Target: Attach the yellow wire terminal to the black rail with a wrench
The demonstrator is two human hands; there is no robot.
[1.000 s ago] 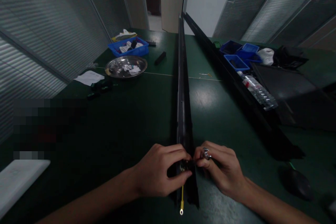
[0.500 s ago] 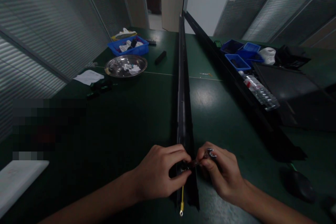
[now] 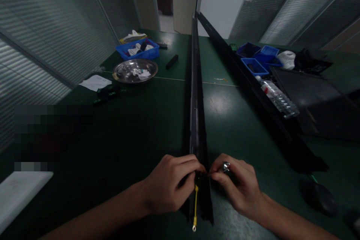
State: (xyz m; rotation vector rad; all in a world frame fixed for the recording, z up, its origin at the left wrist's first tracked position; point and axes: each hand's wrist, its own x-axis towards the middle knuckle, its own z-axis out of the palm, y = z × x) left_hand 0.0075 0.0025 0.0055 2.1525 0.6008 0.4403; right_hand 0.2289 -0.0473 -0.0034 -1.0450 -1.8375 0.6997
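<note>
A long black rail [image 3: 194, 112] runs away from me down the middle of the green table. My left hand [image 3: 176, 182] is closed at its near end, thumb and fingers bent over the channel; what they pinch is too dark to make out. From under those fingers a yellow wire [image 3: 195, 206] with a ring terminal points toward me. Just right of the rail, my right hand [image 3: 236, 183] is closed around a shiny metal tool [image 3: 225, 166], its fingertips close to the rail's edge. The tool's far end is hidden.
A second black rail [image 3: 253, 90] slants along the right, beside a plastic bottle [image 3: 278, 97], blue bins [image 3: 254, 66] and a black mouse [image 3: 319, 197]. On the left are a metal dish [image 3: 126, 77], a blue basket [image 3: 152, 53] and a white object [image 3: 24, 191].
My left thumb has drawn back and up, exposing more of the yellow wire. The tool in my right hand has turned slightly, and the reddish piece between the hands is no longer visible.
</note>
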